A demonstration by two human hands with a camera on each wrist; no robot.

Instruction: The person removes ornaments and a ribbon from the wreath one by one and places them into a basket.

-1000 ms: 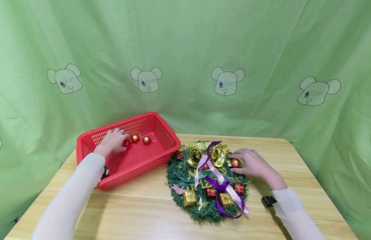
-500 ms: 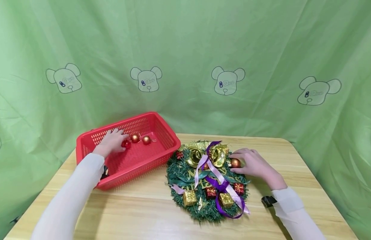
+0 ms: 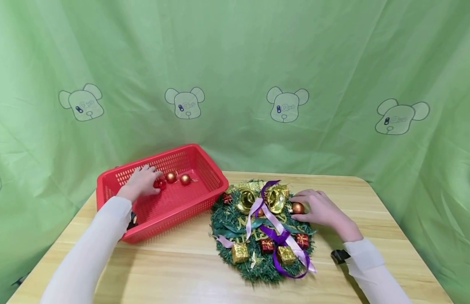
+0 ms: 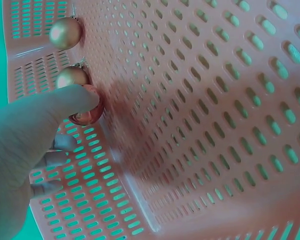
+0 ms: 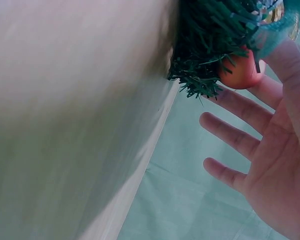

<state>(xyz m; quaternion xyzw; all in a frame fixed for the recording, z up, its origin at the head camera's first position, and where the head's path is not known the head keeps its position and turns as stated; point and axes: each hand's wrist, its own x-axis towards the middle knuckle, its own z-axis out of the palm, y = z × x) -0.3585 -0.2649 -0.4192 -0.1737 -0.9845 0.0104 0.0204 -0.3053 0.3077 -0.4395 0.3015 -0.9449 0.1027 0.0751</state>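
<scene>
In the head view, my left hand [image 3: 143,181] reaches into the red plastic basket [image 3: 174,219] and holds a shiny red bauble [image 3: 159,183] at its fingertips. The left wrist view shows one digit lying over that red bauble [image 4: 87,112], the other fingers curled below. Two gold baubles [image 3: 171,177] lie beside it on the basket floor. At the right edge of a green Christmas wreath [image 3: 254,270], my right hand [image 3: 318,207] pinches a copper-gold bauble [image 3: 297,207] between thumb and forefinger. Its other fingers are spread in the right wrist view, and the bauble [image 5: 240,72] sits against the greenery.
The wreath carries gold bells [image 3: 276,200], small wrapped boxes [image 3: 240,252], and purple [image 3: 301,272] and pink ribbons. A dark object [image 3: 132,220] lies partly hidden in the basket's near left corner. Behind the wooden table [image 3: 174,274] hangs a green curtain [image 3: 235,50].
Both hands stay almost where they were, with the same baubles at their fingers. The head view has shifted very slightly.
</scene>
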